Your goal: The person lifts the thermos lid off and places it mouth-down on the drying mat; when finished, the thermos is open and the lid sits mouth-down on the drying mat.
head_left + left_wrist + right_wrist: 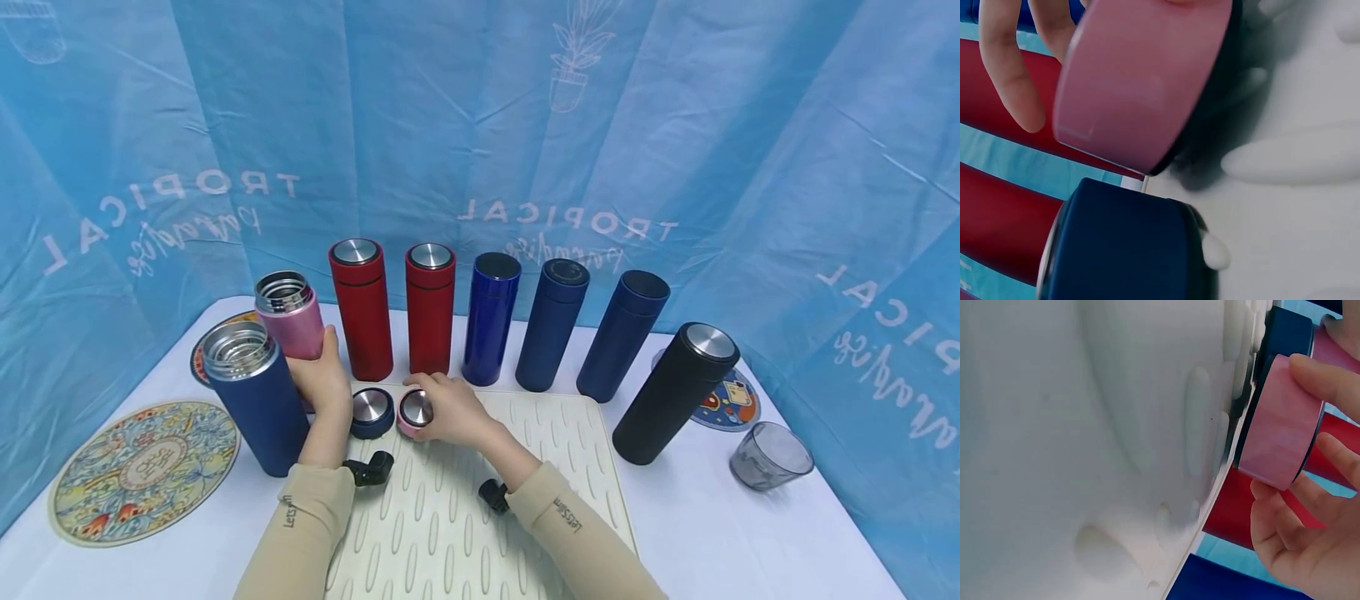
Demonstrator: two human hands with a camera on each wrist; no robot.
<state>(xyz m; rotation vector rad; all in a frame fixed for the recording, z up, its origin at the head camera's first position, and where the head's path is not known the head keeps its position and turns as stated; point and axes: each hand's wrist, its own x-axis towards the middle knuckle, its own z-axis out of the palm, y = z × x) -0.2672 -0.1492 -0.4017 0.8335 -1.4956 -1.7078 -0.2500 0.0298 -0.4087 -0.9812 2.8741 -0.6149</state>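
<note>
My left hand (324, 375) holds a pink thermos (294, 333) around its body; its mouth is uncovered and shows the steel neck. With thumb and fingers my right hand (453, 410) pinches a pink thermos lid (412, 414) with a steel top, at the back of the cream mat. In the left wrist view the pink lid (1141, 81) is tilted over a dark shadow; whether it touches the mat I cannot tell. Beside it on the mat sits a dark blue lid (372, 412). A lidless dark blue thermos (258, 400) stands just left of my left hand.
Behind the ribbed mat (525, 467) stand two red thermoses (362, 317) and several blue ones (491, 321). To the right are a black thermos (667, 400), a grey glass (768, 457) and a patterned coaster (727, 404). A round floral placemat (142, 475) lies at the left.
</note>
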